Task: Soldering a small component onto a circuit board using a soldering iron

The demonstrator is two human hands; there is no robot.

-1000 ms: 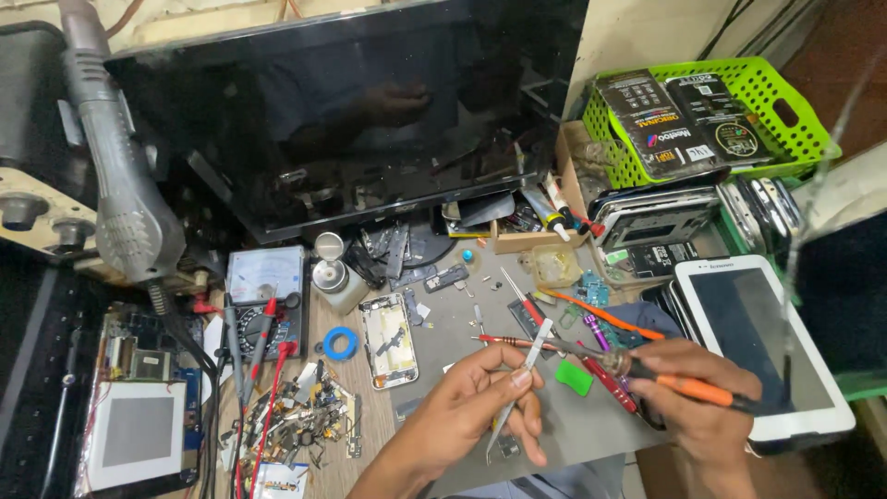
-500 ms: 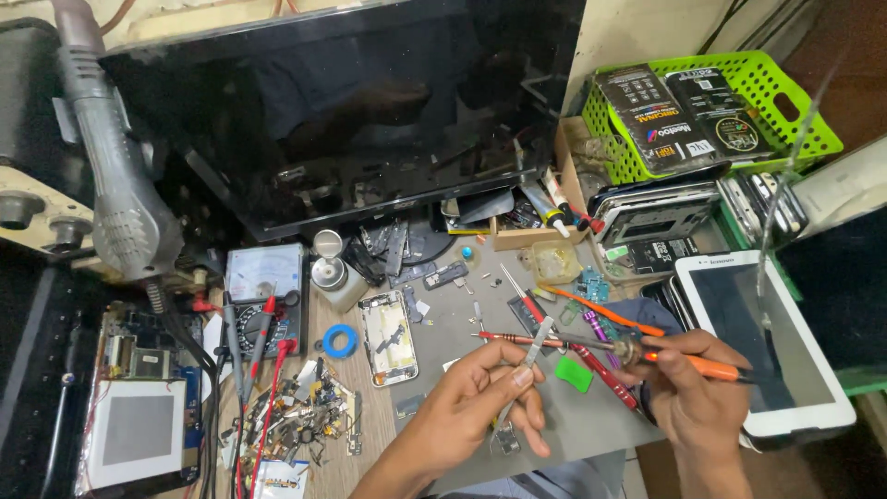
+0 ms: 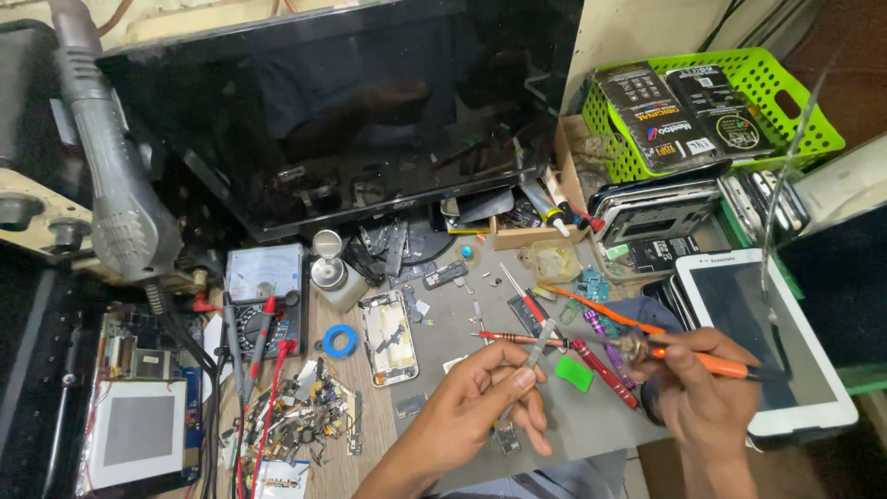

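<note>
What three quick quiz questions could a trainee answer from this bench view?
1. Which hand holds the orange-handled tool?
2. True or false: the opened phone lies between the blue tape ring and the left hand.
3. What stands against the wall behind the bench: a dark monitor, a fan, or a lamp?

Key:
1. The right hand; the left hand holds metal tweezers.
2. True: the ring lies to one side of the phone, the hand nearer the camera on the other side.
3. A dark monitor.
</note>
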